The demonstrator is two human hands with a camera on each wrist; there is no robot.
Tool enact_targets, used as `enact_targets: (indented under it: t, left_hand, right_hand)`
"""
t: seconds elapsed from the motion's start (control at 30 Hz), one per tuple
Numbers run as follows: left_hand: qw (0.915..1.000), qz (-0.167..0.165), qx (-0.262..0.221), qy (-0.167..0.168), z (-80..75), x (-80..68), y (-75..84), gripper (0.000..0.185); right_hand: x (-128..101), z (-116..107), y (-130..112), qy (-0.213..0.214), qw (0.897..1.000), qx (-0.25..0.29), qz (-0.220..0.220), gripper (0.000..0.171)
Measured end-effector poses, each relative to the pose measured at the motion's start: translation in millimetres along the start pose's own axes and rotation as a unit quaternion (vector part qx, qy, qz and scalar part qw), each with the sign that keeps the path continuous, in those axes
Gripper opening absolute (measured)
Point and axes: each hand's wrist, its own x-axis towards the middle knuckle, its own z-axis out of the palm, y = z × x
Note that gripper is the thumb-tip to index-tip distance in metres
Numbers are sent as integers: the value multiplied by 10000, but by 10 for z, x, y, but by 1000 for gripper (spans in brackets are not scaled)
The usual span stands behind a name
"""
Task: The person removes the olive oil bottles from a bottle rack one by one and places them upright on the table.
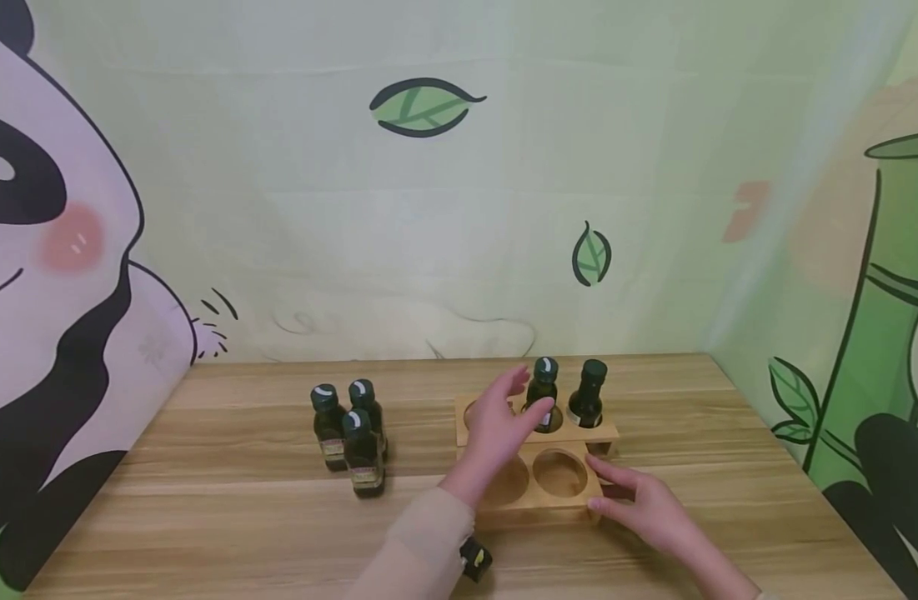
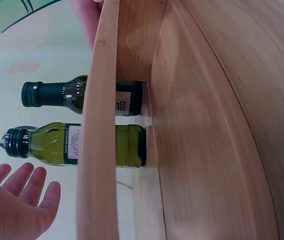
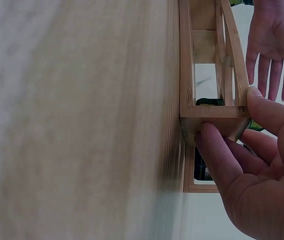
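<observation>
A two-tier wooden rack (image 1: 537, 507) with round holes stands on the table. In its back tier sit two dark green glass bottles, a middle bottle (image 1: 546, 371) and a right-end bottle (image 1: 591, 385), both upright. My left hand (image 1: 498, 421) hovers over the rack beside the middle bottle, fingers spread and apart from it in the left wrist view. With thumb and fingers, my right hand (image 3: 262, 175) grips the right end of the rack's front tier. Two front holes show no bottle; my left hand and forearm cover part of the rack's left side.
Three capped dark bottles (image 1: 364, 458) stand close together on the wooden table (image 1: 226, 517), left of the rack. A further dark item (image 1: 476, 560), perhaps another bottle, shows partly beside my left sleeve. Behind the table hangs a printed cloth (image 1: 316, 208).
</observation>
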Motion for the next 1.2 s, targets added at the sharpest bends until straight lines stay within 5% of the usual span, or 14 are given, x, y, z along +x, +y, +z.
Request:
enact_targets:
  t: [0.47,1.2]
  left_hand:
    - [9985,-431,-306,132,162,172,-94,58]
    - [9946,-347,-907,364,206,271,-143,47]
  right_hand:
    - [1,0,-10,28,9999,69,92,60]
    - [8,5,-8,110,9997,-16,209,60]
